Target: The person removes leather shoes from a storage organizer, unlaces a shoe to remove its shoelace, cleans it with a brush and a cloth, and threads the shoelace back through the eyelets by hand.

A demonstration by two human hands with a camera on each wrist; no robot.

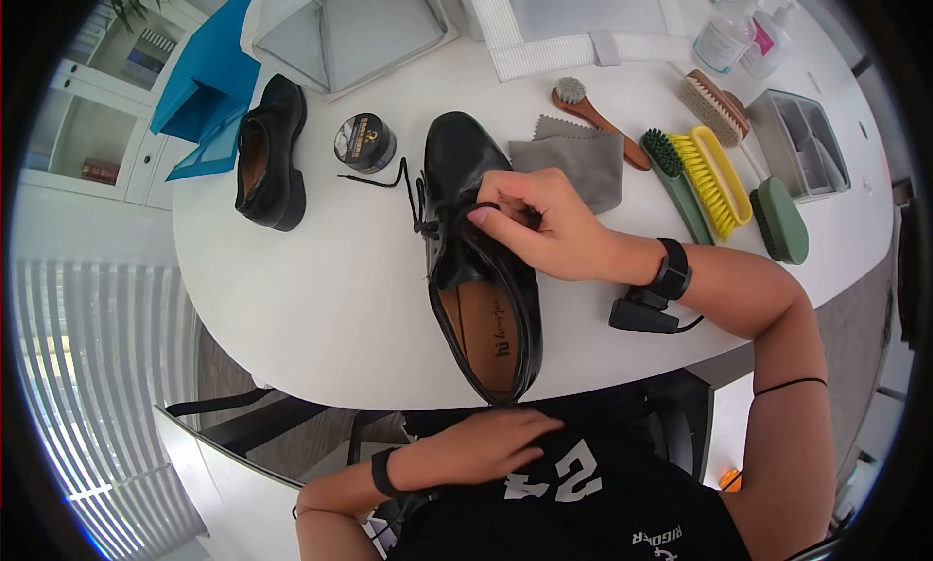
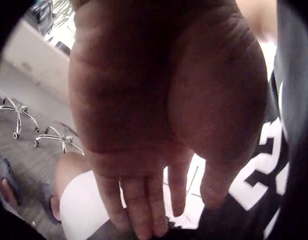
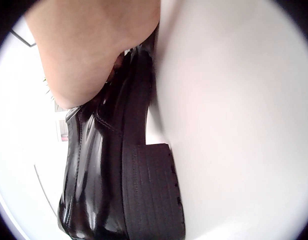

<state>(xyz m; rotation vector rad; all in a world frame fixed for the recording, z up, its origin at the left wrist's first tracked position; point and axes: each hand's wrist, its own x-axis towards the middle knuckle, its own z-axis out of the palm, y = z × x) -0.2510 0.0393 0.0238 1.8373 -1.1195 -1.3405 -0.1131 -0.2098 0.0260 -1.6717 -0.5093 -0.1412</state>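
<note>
A black leather shoe (image 1: 466, 158) with a brown insole lies at the table's front edge, toe pointing away. My right hand (image 1: 549, 221) is over its lacing and pinches the black lace (image 1: 415, 197) between thumb and fingers; one lace end trails left onto the table. In the right wrist view the hand (image 3: 94, 50) covers the front of the shoe (image 3: 96, 170), hiding the fingertips. My left hand (image 1: 476, 449) is held before the black shirt, below the shoe's heel, holding nothing. The left wrist view shows its palm (image 2: 154, 100) with fingers extended.
Left on the table (image 1: 292, 318) stand another black shoe (image 1: 282, 153) and a round tin (image 1: 365, 143). To the right are a grey cloth (image 1: 583, 168), several brushes (image 1: 714, 182), a grey organizer (image 1: 802, 143) and pump bottles (image 1: 724, 38). White fabric boxes (image 1: 379, 36) stand behind.
</note>
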